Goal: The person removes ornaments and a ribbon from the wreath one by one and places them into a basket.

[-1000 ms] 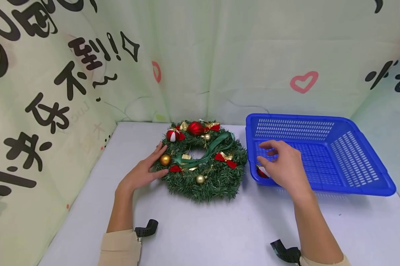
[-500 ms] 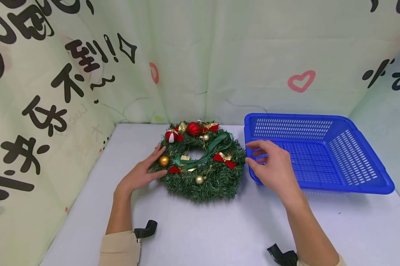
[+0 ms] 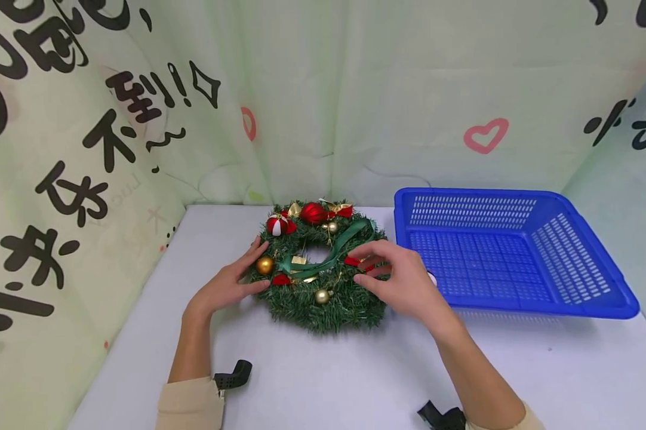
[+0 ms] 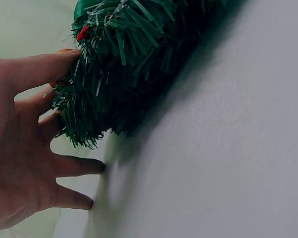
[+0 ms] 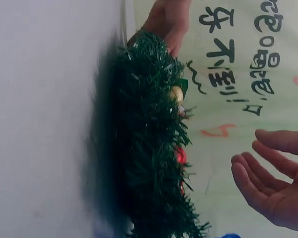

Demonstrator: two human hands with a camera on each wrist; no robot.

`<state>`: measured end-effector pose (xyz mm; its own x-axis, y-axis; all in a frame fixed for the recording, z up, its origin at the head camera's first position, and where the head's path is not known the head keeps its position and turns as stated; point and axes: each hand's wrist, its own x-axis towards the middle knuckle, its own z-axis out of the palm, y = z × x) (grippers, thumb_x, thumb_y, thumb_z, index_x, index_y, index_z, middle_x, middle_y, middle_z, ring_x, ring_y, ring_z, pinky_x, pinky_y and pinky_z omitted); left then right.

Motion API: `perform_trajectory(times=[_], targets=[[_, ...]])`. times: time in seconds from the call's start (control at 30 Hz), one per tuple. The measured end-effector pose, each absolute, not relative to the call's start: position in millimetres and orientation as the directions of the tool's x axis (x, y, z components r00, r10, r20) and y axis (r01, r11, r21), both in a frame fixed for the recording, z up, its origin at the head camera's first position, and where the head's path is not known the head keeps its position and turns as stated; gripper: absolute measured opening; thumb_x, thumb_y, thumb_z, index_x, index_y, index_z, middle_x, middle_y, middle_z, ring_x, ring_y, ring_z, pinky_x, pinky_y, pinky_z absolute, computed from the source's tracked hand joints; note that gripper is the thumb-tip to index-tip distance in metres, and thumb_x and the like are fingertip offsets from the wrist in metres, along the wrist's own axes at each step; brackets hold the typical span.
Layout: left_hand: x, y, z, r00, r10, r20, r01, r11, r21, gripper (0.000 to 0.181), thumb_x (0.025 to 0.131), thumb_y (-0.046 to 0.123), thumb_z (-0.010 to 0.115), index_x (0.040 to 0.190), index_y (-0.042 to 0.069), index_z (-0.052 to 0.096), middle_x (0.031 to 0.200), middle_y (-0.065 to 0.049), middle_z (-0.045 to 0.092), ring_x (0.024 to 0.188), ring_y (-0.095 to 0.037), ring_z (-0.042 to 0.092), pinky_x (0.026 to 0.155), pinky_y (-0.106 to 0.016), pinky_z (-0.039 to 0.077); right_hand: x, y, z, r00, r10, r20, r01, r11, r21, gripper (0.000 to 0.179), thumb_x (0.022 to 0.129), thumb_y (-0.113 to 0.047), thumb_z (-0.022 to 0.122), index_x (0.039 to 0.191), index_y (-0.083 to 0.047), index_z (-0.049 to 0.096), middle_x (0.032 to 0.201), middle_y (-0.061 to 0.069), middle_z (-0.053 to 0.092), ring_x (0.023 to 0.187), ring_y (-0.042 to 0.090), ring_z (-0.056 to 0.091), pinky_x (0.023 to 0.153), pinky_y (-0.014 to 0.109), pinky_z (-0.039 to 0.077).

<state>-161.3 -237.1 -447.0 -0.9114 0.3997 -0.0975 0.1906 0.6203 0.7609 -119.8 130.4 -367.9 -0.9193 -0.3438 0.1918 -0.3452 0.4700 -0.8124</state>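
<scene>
A green artificial Christmas wreath (image 3: 323,313) lies flat on the white table, trimmed with red and gold baubles, bows and a green ribbon (image 3: 344,239). At its left edge rests my left hand (image 3: 223,289), thumb and fingers spread around a gold bauble (image 3: 265,266). The left wrist view shows straight fingers, two of them reaching toward the table below the wreath (image 4: 124,74). My right hand (image 3: 403,275) hovers over the wreath's right side, partly covering a red bow (image 3: 352,261). In the right wrist view, this hand (image 5: 275,183) has parted, slightly bent fingers with nothing between them.
To the right stands a blue plastic basket (image 3: 516,312) with slotted walls. A small white part of an item (image 3: 433,279) shows at its left, mostly behind my right hand. Printed curtains (image 3: 355,119) enclose the table (image 3: 323,382) at the back and sides.
My right hand has moved left from above the basket's left end to over the wreath's right side. The left hand has stayed at the wreath's left edge.
</scene>
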Motion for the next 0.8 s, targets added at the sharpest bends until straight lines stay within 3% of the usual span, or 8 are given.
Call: perform_trajectory(times=[0.17, 0.33, 0.8], targets=[[-162, -237, -447, -0.909, 0.405, -0.101, 0.190, 0.617, 0.764, 0.085, 0.100, 0.038, 0.070, 0.168, 0.029, 0.020, 0.177, 0.007, 0.004, 0.159, -0.037, 0.021, 0.123, -0.062, 0.028, -124, 118, -372, -0.895, -0.423, 0.139, -0.316, 0.382, -0.869, 0.035, 0.091, -0.007, 0.080, 0.123, -0.017, 0.073, 0.123, 0.008, 0.072, 0.109, 0.024, 0.071, 0.091, 0.033, 0.060], [-163, -237, -447, -0.906, 0.411, -0.098, 0.194, 0.609, 0.769, 0.085, 0.100, 0.038, 0.071, 0.168, 0.029, 0.021, 0.177, 0.007, 0.004, 0.159, -0.037, 0.021, 0.123, -0.062, 0.029, -128, 108, -376, -0.870, -0.476, 0.128, -0.308, 0.322, -0.895, 0.034, 0.092, -0.005, 0.079, 0.124, -0.013, 0.073, 0.124, 0.012, 0.072, 0.113, 0.031, 0.069, 0.093, 0.037, 0.060], [-162, -238, -447, -0.901, 0.423, -0.093, 0.208, 0.611, 0.764, 0.084, 0.101, 0.040, 0.069, 0.168, 0.029, 0.020, 0.177, 0.003, 0.003, 0.158, -0.042, 0.023, 0.121, -0.065, 0.029, -131, 101, -391, -0.846, -0.521, 0.116, -0.308, 0.300, -0.903, 0.032, 0.093, -0.005, 0.077, 0.124, -0.005, 0.073, 0.122, 0.015, 0.072, 0.113, 0.031, 0.068, 0.093, 0.040, 0.060]])
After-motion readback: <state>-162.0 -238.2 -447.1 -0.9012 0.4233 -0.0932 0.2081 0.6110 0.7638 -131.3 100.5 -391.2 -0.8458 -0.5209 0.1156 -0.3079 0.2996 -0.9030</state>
